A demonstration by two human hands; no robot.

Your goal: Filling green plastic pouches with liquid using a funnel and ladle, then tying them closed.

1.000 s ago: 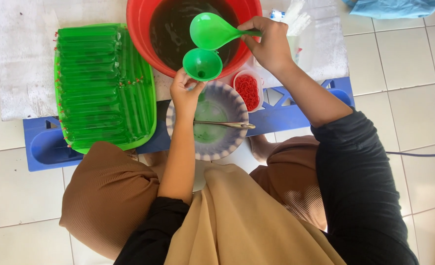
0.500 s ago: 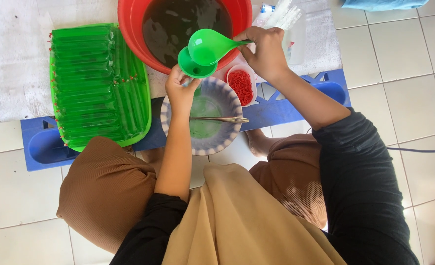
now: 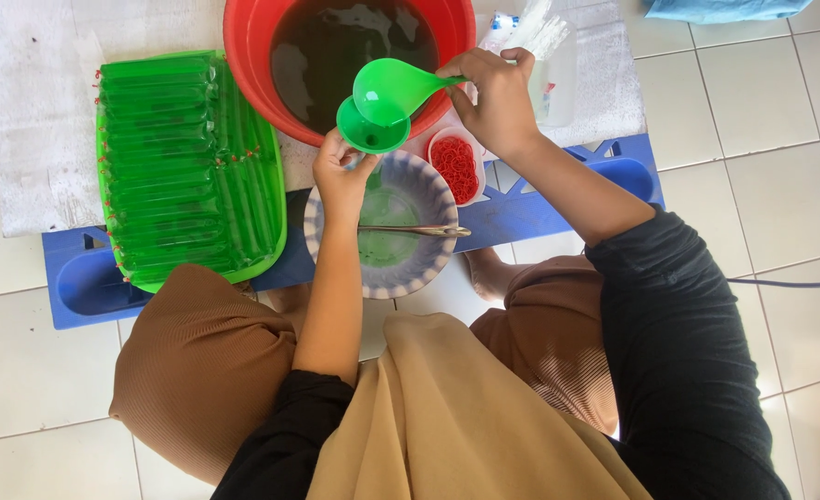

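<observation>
Tiled floor; your right hand (image 3: 498, 97) pinches the light, stiff green ladle (image 3: 391, 90) by its handle; left hand (image 3: 341, 171) grips the funnel (image 3: 370, 132).

Floor's all pale square tiles (image 3: 780, 157) with thin grey grout lines, pretty bright, looks like soft daylight with hardly any hard shadows. Sitting on it is a low blue plastic stand (image 3: 86, 282) with cut-out handle slots at both ends, and a white cloth (image 3: 40, 139), a bit stained, is spread over the far part of it. A light blue cloth (image 3: 725, 9) pokes in at the top right corner. A thin dark cable (image 3: 799, 283) runs across the tiles at the right edge.
</observation>
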